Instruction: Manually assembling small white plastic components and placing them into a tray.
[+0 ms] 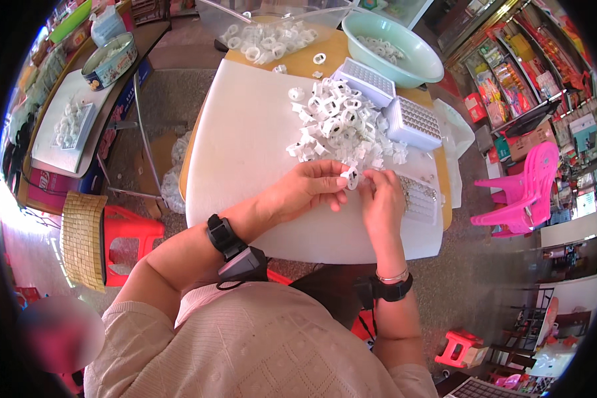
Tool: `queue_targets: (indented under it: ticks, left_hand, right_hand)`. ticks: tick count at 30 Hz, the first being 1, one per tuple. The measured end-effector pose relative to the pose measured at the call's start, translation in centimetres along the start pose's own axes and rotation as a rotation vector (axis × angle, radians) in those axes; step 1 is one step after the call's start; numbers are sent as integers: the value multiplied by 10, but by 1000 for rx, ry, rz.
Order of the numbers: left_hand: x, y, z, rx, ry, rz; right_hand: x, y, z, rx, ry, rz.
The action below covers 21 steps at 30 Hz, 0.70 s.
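My left hand (308, 189) pinches a small white plastic ring-shaped part (352, 178) with a dark spot in it, between thumb and fingertips. Close against the part's right side is my right hand (383, 199), fingers bent together; whatever they may hold is too small to make out. Just beyond both hands lies a heap of similar white plastic parts (338, 119) on a white board (245, 139). A shallow tray (423, 202) with rows of small metallic pieces sits beside my right hand, partly covered by it.
Two white grid trays (365, 81) (413, 125) stand right of the heap. Behind are a pale green basin (430, 69) and a clear container of white rings (265, 41). A side table with a round tin (111, 65) is at left; a pink chair (527, 189) stands right.
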State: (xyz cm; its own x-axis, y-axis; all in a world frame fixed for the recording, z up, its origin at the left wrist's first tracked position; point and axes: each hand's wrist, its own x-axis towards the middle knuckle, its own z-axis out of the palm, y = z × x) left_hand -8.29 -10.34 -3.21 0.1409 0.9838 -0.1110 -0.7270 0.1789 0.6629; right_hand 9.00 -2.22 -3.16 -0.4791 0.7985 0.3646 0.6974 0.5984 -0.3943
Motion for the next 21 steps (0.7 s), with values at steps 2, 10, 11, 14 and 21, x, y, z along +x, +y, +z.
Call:
queue_targets:
  ticks: [2,10,11,14,21]
  left_hand:
    - [-1,0,-1,5,1,-5]
    - [2,0,-3,4,-2,8]
    - [3,0,-4,12,3,7]
    - [3,-1,-3,19,12,-2]
    - [1,-1,-5,-13,-6,1]
  right_hand:
    - [-3,1,-1,75,-25,28]
    - [-11,4,-20,262,-38,41]
    - [-11,5,-18,263,-40,44]
    - [-8,3,-18,203,-12,-77]
    - [-8,-14,-38,650,-200,367]
